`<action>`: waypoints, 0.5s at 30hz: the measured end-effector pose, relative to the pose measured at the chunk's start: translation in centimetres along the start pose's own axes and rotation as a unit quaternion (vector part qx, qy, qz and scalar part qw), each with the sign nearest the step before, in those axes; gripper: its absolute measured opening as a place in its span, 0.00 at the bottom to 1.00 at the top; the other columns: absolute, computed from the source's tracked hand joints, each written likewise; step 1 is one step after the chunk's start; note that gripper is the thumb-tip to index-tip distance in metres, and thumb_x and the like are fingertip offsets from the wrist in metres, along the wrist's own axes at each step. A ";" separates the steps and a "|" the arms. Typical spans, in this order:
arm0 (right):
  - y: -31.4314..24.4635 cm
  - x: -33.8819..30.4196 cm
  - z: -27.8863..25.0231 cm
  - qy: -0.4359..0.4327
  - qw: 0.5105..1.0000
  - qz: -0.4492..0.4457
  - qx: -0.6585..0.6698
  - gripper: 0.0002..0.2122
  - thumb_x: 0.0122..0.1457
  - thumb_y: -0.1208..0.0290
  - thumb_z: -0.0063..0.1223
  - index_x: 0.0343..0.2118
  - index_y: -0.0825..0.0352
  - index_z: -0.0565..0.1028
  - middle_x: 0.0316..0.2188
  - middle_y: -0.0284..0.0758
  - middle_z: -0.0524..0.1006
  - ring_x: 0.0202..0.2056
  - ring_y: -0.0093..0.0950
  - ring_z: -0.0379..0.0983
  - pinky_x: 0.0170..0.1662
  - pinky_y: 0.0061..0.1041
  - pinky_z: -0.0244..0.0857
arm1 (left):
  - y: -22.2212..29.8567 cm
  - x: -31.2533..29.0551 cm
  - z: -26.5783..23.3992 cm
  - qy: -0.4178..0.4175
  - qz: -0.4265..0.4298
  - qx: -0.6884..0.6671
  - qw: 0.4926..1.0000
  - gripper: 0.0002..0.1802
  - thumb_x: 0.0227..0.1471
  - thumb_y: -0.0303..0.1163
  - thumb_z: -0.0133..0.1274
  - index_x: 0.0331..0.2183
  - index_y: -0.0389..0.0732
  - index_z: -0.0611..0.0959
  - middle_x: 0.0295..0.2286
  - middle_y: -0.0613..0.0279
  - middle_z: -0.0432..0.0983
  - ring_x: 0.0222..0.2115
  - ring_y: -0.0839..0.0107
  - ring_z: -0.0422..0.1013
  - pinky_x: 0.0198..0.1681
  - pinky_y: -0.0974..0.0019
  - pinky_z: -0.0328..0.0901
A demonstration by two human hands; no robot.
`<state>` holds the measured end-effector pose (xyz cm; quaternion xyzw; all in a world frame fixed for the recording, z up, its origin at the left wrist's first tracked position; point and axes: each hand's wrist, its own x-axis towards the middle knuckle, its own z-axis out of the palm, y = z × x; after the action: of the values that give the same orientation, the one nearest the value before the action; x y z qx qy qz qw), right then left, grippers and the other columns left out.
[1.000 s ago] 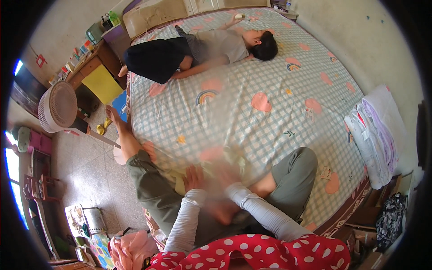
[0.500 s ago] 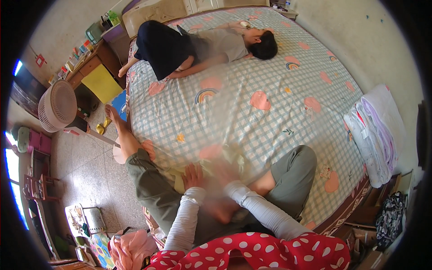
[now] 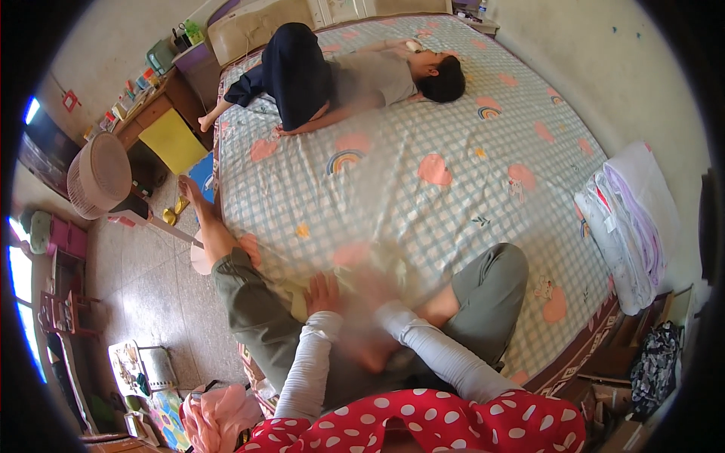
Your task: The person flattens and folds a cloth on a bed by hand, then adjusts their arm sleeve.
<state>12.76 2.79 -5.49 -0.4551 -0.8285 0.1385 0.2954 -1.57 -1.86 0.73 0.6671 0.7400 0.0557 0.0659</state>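
My left hand [image 3: 323,294] lies flat, fingers stretched out, on a pale yellow-green cloth [image 3: 391,264] spread on the bed in front of my crossed leg. Close beside it on the right, my right hand [image 3: 375,287] rests at the same cloth. A hazy smear over the middle of the picture blurs its fingers, so their pose does not show. Much of the cloth is also lost in that haze. Under it is a checked bed sheet [image 3: 408,204] with peach hearts and rainbows. Light grey sleeves cover both my forearms.
Another person [image 3: 355,79] lies across the far side of the bed, a pale object at the mouth. Folded bedding [image 3: 630,226] is stacked at the right edge. A standing fan [image 3: 100,175] and a desk [image 3: 151,113] are left; pink cloth [image 3: 219,415] lies lower left.
The person lying down has shifted a raised knee to the right, and the other leg now shows behind it. My hands have stayed in nearly the same place.
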 end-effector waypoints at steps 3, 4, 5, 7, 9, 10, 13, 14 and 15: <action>-0.6 0.7 -1.0 -0.098 0.985 0.105 0.098 0.14 0.51 0.73 0.37 0.42 0.67 0.65 0.45 0.41 0.62 0.46 0.39 0.59 0.49 0.43 0.49 | -0.5 -0.3 -1.7 0.021 -0.033 -0.057 0.998 0.41 0.36 0.51 0.49 0.52 0.53 0.55 0.53 0.51 0.46 0.53 0.51 0.44 0.48 0.41 0.46; 0.5 0.2 -0.3 -0.094 0.985 0.112 0.093 0.14 0.51 0.73 0.37 0.42 0.67 0.65 0.45 0.41 0.62 0.46 0.39 0.59 0.49 0.43 0.49 | 0.2 -0.2 -2.4 0.019 -0.025 -0.060 0.998 0.41 0.36 0.51 0.49 0.52 0.53 0.55 0.53 0.51 0.46 0.53 0.51 0.44 0.48 0.41 0.46; 1.9 -0.4 0.6 -0.052 0.996 0.069 0.038 0.14 0.51 0.73 0.37 0.42 0.67 0.65 0.45 0.41 0.62 0.46 0.39 0.59 0.49 0.43 0.49 | 1.1 -0.1 -3.1 0.001 -0.050 -0.035 0.998 0.42 0.35 0.52 0.51 0.52 0.54 0.55 0.53 0.51 0.45 0.53 0.51 0.44 0.48 0.40 0.46; 0.9 -0.5 1.6 -0.022 1.000 0.011 -0.001 0.14 0.50 0.73 0.38 0.42 0.67 0.65 0.45 0.41 0.62 0.46 0.38 0.59 0.49 0.44 0.49 | 0.2 -1.1 -3.3 -0.019 -0.099 -0.002 0.995 0.44 0.34 0.52 0.52 0.53 0.55 0.54 0.53 0.52 0.44 0.54 0.52 0.43 0.47 0.39 0.46; 0.4 -0.5 2.1 0.024 1.000 0.002 -0.016 0.14 0.50 0.72 0.37 0.41 0.65 0.66 0.46 0.41 0.61 0.46 0.38 0.59 0.49 0.44 0.49 | -0.5 -1.5 -2.6 -0.037 -0.090 0.023 0.995 0.43 0.35 0.51 0.51 0.53 0.54 0.53 0.54 0.52 0.41 0.54 0.51 0.43 0.45 0.36 0.47; 0.3 -0.4 2.2 0.022 1.000 0.003 -0.016 0.14 0.50 0.72 0.37 0.41 0.65 0.66 0.46 0.41 0.61 0.46 0.38 0.59 0.49 0.44 0.49 | -0.6 -1.4 -2.4 -0.038 -0.091 0.022 0.995 0.43 0.35 0.51 0.51 0.53 0.54 0.53 0.54 0.52 0.41 0.54 0.51 0.43 0.45 0.36 0.47; 0.4 0.1 1.3 -0.009 1.000 0.005 -0.024 0.14 0.50 0.72 0.37 0.42 0.64 0.66 0.47 0.41 0.60 0.47 0.38 0.58 0.49 0.43 0.49 | -0.5 -0.4 -0.7 -0.022 -0.087 0.004 0.996 0.37 0.39 0.41 0.49 0.52 0.51 0.56 0.53 0.50 0.44 0.53 0.50 0.44 0.46 0.41 0.50; -0.7 0.5 0.7 -0.008 1.000 0.009 0.005 0.15 0.50 0.72 0.37 0.43 0.63 0.66 0.48 0.41 0.60 0.48 0.38 0.57 0.50 0.41 0.49 | -1.8 -0.5 0.9 0.035 -0.069 -0.015 0.997 0.33 0.39 0.36 0.47 0.50 0.48 0.58 0.52 0.50 0.47 0.53 0.51 0.46 0.46 0.45 0.52; -1.1 0.9 0.0 -0.005 0.999 0.019 0.029 0.16 0.50 0.72 0.37 0.44 0.62 0.65 0.48 0.41 0.59 0.48 0.38 0.57 0.50 0.40 0.49 | -1.8 -0.1 1.1 0.092 -0.041 -0.037 0.994 0.30 0.40 0.30 0.45 0.49 0.45 0.61 0.51 0.50 0.49 0.52 0.51 0.47 0.47 0.49 0.53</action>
<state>11.68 2.92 -4.60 -0.4617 -0.8167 0.1700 0.3017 -3.08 -2.19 -0.70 0.6250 0.7673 0.1414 0.0248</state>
